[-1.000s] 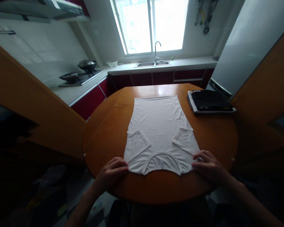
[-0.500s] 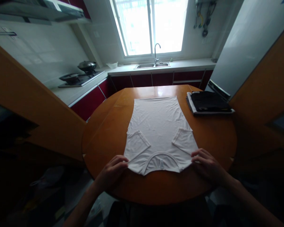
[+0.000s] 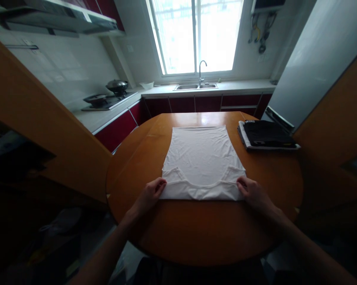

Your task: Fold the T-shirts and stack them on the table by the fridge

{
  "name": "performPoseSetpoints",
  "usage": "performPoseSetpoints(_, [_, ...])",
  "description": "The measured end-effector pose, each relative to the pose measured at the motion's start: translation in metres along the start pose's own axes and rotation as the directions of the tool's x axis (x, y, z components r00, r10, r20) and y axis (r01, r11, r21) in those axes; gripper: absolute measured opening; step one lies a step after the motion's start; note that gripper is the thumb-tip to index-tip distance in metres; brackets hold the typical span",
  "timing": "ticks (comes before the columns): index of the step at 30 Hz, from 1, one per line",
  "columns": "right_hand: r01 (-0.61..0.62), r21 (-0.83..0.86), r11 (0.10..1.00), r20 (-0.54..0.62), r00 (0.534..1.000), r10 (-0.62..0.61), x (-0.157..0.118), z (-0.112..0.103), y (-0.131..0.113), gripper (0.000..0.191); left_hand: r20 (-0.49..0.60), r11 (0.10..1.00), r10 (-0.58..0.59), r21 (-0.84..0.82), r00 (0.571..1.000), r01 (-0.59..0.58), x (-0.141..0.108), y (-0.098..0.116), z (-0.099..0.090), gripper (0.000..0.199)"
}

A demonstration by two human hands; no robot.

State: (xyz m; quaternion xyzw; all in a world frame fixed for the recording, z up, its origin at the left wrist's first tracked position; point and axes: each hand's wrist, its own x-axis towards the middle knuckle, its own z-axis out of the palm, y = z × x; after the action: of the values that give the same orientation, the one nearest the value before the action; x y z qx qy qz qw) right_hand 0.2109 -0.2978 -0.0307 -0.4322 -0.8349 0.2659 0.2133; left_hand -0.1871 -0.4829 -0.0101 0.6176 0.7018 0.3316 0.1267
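A white T-shirt (image 3: pixel 200 154) lies spread on the round wooden table (image 3: pixel 208 233), its hem at the far side. The collar end is turned over onto the body, making a straight folded edge nearest me. My left hand (image 3: pixel 151 194) pinches the left corner of the turned-over part. At the right corner, my right hand (image 3: pixel 252 193) pinches the fabric in the same way. Both sleeve ends partly show from under the flap.
A stack of folded dark and white clothes (image 3: pixel 267 134) sits at the table's right. Beyond the table are a counter with a sink (image 3: pixel 188 87), a stove (image 3: pixel 110 102) with pans and a window (image 3: pixel 193 37). A fridge (image 3: pixel 306 55) stands at right.
Both hands have moved forward, carrying the collar end of the T-shirt away from me and over onto its body. The view has tilted slightly upward.
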Motion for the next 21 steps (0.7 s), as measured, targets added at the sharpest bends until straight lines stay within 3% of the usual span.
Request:
performPoseSetpoints(8, [-0.066, 0.09, 0.994, 0.003, 0.998, 0.066, -0.011, -0.017, 0.01, 0.035, 0.012, 0.996, -0.027, -0.081, 1.0, 0.028, -0.01, -0.007, -0.003, 0.034])
performPoseSetpoints(13, [-0.042, 0.212, 0.976, 0.041, 0.999, 0.034, -0.022, -0.021, 0.017, 0.033, -0.024, 0.994, -0.015, -0.106, 1.0, 0.012, -0.018, -0.005, -0.003, 0.032])
performPoseSetpoints(21, [0.023, 0.284, 0.958, 0.019, 0.999, -0.03, -0.035, -0.016, 0.018, 0.029, -0.019, 0.972, 0.166, -0.163, 0.986, -0.167, -0.033, -0.001, -0.007, 0.022])
